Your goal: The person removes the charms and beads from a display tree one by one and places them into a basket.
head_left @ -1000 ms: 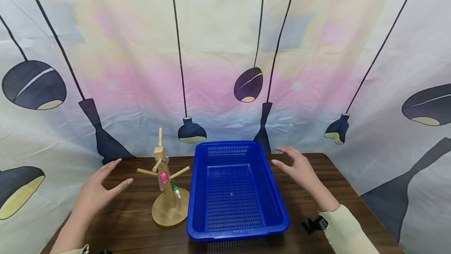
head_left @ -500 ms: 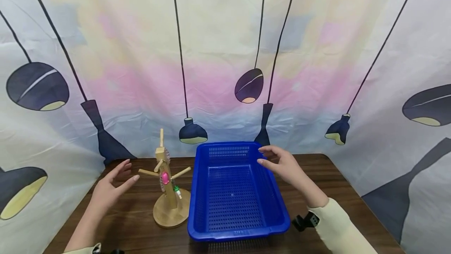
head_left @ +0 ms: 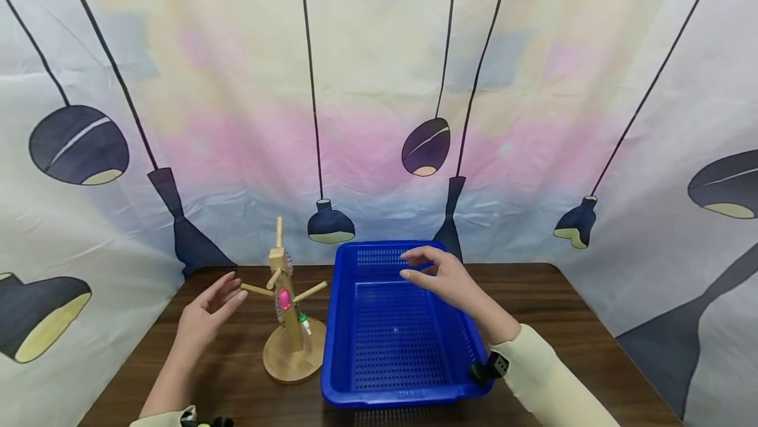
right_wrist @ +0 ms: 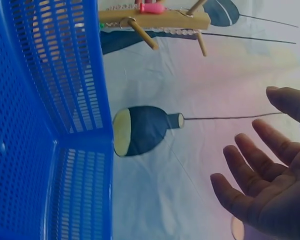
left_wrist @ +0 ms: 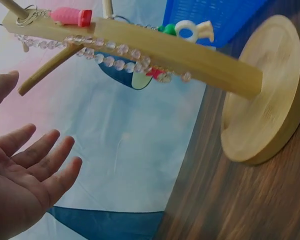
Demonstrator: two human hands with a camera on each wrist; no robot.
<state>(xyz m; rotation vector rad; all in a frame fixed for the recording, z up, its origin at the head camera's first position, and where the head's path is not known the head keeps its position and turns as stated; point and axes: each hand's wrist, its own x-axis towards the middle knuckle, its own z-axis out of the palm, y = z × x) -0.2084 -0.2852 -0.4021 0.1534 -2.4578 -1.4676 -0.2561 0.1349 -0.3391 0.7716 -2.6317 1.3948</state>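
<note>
A wooden peg stand (head_left: 291, 322) with a round base stands left of a blue plastic basket (head_left: 331, 348). From its pegs hang a pink keychain charm (left_wrist: 70, 16), a clear bead string (left_wrist: 112, 61) and a green and white charm (head_left: 304, 323). My left hand (head_left: 204, 318), fingers spread and holding nothing, is just left of the stand, its fingertips near a left peg. Over the basket's far right part is my right hand (head_left: 441, 276), with relaxed fingers and nothing in them. In the right wrist view its palm (right_wrist: 275, 185) faces the stand's side.
Both things stand on a dark wood table (head_left: 533, 308). Behind it hangs a cloth backdrop (head_left: 379, 85) printed with lamps. The basket's perforated wall (right_wrist: 85, 90) rises close to the stand's right side.
My right hand has moved left, from beside the basket to over it. My left hand has moved right, closer to the stand. The stand and basket have stayed in place.
</note>
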